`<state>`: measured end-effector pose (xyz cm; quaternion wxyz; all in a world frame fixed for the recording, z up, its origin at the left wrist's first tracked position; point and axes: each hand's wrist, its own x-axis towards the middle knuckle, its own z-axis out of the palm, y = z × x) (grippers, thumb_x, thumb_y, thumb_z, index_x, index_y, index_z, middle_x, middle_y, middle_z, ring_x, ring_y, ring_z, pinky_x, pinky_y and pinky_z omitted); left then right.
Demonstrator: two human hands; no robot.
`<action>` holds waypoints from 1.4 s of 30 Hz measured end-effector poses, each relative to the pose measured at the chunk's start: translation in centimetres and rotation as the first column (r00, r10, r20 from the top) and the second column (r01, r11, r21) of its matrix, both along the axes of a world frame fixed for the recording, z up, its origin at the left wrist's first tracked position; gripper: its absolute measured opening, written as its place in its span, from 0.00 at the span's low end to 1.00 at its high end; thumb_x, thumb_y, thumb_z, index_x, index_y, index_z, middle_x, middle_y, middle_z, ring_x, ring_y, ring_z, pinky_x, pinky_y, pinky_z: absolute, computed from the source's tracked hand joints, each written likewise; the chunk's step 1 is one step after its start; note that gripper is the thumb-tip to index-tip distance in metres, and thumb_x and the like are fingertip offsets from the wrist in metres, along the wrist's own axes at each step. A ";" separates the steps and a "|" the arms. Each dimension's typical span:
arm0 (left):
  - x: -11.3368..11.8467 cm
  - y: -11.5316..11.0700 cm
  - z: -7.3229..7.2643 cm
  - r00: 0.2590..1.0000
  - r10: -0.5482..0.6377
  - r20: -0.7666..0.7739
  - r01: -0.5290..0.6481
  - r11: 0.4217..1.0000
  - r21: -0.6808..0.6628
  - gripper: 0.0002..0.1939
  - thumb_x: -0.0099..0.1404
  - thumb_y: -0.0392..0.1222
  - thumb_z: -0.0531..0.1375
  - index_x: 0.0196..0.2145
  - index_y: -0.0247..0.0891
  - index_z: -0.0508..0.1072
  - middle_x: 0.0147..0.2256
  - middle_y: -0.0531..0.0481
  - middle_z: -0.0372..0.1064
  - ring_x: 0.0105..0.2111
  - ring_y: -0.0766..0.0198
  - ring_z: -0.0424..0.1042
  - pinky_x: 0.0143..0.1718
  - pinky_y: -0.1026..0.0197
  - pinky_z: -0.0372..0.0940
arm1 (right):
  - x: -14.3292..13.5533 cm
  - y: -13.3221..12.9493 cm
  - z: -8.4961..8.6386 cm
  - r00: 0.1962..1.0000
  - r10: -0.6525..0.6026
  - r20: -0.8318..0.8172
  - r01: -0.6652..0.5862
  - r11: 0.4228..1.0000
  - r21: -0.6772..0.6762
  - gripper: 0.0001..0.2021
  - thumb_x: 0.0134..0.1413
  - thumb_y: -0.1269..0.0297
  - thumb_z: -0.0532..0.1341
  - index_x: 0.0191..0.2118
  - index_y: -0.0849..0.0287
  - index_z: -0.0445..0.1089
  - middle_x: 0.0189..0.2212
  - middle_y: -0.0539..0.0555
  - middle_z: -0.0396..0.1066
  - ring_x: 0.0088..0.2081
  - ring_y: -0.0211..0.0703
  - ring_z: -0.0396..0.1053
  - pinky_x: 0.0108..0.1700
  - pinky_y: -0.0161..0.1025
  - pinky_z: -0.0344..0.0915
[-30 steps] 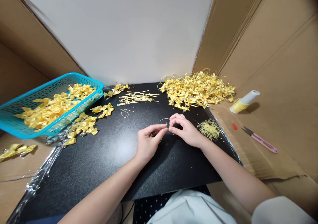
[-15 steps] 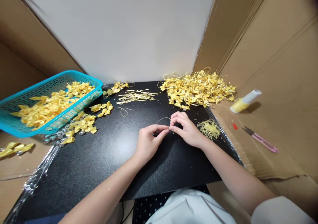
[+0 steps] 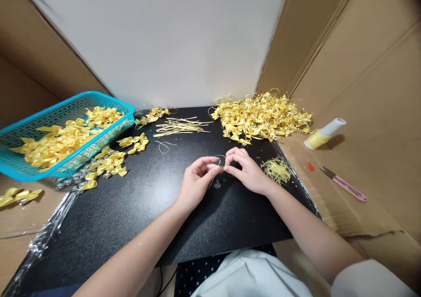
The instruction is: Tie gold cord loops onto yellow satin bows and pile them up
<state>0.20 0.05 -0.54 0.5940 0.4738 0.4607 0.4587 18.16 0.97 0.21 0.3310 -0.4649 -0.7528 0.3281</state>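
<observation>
Over the middle of the black tabletop, my left hand and my right hand pinch a thin yellow cord between their fingertips. The cord curves in a small loop between the two hands, and one end hangs below the left fingers. Both hands are closed, with the fingertips close together. Cut lengths of yellow cord lie in a bundle beyond my left hand, and one looped cord lies nearer. To the right of my right hand is a heap of short cord scraps.
A turquoise basket of yellow ribbon bows stands at left. Bows with silver bells lie beside it. A large pile of corded bows sits at the back right. On cardboard at right are a thread roll and pink-handled thread snips.
My left fingers have shifted slightly left and opened a little away from the right fingertips. The cord now shows as a loop between the hands, with an end hanging down.
</observation>
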 end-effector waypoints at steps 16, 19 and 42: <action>-0.4 -0.5 0.1 0.903 0.006 -0.430 0.113 0.961 0.251 0.10 0.62 0.45 0.62 0.34 0.37 0.79 0.29 0.50 0.75 0.26 0.67 0.64 0.30 0.64 0.58 | 0.0 -0.1 0.0 0.999 -0.003 0.037 0.001 0.999 0.047 0.04 0.60 0.66 0.60 0.32 0.56 0.66 0.41 0.53 0.66 0.47 0.45 0.60 0.55 0.49 0.55; -0.4 -0.5 0.2 0.906 -0.049 -0.420 0.147 0.968 0.204 0.10 0.62 0.45 0.61 0.33 0.36 0.78 0.28 0.51 0.73 0.25 0.68 0.63 0.29 0.65 0.57 | 0.1 -0.1 0.0 0.998 -0.005 0.056 0.003 0.999 0.041 0.04 0.60 0.66 0.60 0.32 0.56 0.66 0.41 0.53 0.66 0.48 0.46 0.60 0.55 0.50 0.56; -0.4 0.3 0.6 0.984 -0.177 0.030 0.179 0.958 -0.223 0.19 0.49 0.53 0.70 0.31 0.35 0.76 0.25 0.54 0.67 0.23 0.72 0.55 0.26 0.67 0.49 | 0.0 -0.8 0.7 0.992 -0.122 -0.022 0.120 0.912 0.393 0.05 0.51 0.64 0.66 0.28 0.55 0.70 0.34 0.51 0.67 0.41 0.45 0.64 0.48 0.47 0.60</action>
